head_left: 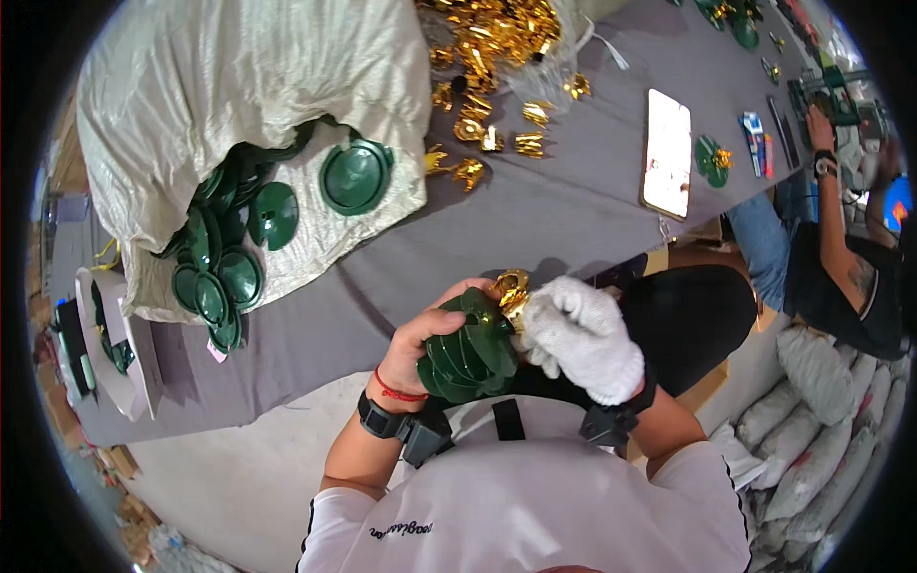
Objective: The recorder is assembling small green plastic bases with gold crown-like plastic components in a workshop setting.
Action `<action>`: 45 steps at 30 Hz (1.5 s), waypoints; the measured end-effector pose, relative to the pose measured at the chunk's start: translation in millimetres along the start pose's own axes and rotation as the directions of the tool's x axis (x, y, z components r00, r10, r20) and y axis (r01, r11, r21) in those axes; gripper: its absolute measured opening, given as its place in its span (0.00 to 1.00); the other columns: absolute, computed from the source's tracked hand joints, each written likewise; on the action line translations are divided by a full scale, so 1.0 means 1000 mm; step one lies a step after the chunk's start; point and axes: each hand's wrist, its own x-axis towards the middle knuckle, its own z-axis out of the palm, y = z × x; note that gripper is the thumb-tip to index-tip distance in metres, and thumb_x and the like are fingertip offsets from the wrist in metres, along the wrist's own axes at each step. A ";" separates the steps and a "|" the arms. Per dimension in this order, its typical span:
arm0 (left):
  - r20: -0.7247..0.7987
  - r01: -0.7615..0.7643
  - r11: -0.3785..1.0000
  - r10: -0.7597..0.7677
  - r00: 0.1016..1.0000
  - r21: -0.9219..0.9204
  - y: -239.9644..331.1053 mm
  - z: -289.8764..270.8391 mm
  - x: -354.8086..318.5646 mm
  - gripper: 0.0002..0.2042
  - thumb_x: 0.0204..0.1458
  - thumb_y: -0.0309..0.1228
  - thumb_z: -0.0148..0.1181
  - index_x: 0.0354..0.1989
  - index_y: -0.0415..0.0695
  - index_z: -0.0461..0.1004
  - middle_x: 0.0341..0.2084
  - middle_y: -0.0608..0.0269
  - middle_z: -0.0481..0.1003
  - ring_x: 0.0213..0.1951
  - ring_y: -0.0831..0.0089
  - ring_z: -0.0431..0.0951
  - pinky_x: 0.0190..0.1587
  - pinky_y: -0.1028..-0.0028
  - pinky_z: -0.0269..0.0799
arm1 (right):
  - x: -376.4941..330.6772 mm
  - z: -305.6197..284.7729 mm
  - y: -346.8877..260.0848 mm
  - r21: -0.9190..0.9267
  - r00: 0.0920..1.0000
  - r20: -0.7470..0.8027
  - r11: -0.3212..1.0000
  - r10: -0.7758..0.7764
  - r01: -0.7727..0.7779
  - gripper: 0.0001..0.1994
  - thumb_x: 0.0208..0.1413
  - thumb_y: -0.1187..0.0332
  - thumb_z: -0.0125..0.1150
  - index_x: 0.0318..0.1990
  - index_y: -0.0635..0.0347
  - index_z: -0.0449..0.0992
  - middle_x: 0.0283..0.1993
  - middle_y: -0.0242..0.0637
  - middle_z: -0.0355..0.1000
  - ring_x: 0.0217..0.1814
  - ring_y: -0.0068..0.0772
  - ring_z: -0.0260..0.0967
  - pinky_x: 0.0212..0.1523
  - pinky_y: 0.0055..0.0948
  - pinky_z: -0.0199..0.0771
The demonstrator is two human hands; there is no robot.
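Observation:
Bare-skinned, my left hand (417, 346) is closed around a stack of glossy green plastic discs (462, 359), tilted on edge above my lap. A shiny gold crown-shaped piece (511, 292) sits at the right face of the front disc. My right hand (580, 336), in a white knitted glove, has its fingers curled together at that gold piece and appears to pinch it; its fingertips are partly hidden. Across the table, more green discs (273, 216) spill from the mouth of a white woven sack (258, 86).
A heap of gold pieces (492, 38) lies at the back by a clear plastic bag. A phone (666, 153) and a green disc with gold (712, 160) rest on the grey tablecloth (535, 215). At right, another person (845, 258) works near filled sacks (802, 435).

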 end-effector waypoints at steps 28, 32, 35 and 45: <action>-0.097 0.101 0.985 -0.088 0.991 0.136 0.070 0.023 0.059 0.25 0.62 0.45 0.41 0.54 0.37 0.70 0.44 0.42 0.77 0.45 0.45 0.79 0.43 0.55 0.78 | 0.082 -0.037 -0.051 -0.753 0.644 0.493 0.083 -0.586 0.652 0.07 0.59 0.62 0.54 0.34 0.52 0.76 0.29 0.36 0.73 0.31 0.44 0.73 0.31 0.38 0.73; -0.173 -0.028 0.901 0.113 0.978 0.433 0.059 0.023 0.051 0.20 0.63 0.43 0.42 0.53 0.40 0.69 0.38 0.52 0.77 0.41 0.58 0.80 0.44 0.66 0.78 | 0.082 -0.030 -0.036 -0.735 0.622 0.417 0.157 -0.663 0.660 0.05 0.58 0.65 0.56 0.35 0.53 0.75 0.29 0.39 0.72 0.30 0.48 0.71 0.31 0.41 0.72; -0.228 -0.034 0.827 0.194 0.954 0.561 0.052 0.046 0.057 0.15 0.63 0.41 0.44 0.49 0.43 0.65 0.33 0.62 0.72 0.36 0.72 0.76 0.40 0.74 0.73 | 0.089 -0.034 -0.037 -0.727 0.703 0.353 0.293 -0.617 0.622 0.06 0.59 0.65 0.55 0.35 0.56 0.74 0.28 0.43 0.70 0.29 0.52 0.70 0.29 0.43 0.70; -0.063 -0.040 0.288 0.340 0.938 0.957 0.039 0.061 0.064 0.11 0.62 0.34 0.48 0.47 0.41 0.62 0.34 0.67 0.65 0.38 0.80 0.64 0.43 0.79 0.62 | 0.094 -0.053 -0.027 -0.631 0.693 0.475 0.339 -0.543 0.698 0.08 0.65 0.67 0.50 0.36 0.60 0.72 0.29 0.33 0.66 0.21 0.30 0.63 0.22 0.27 0.66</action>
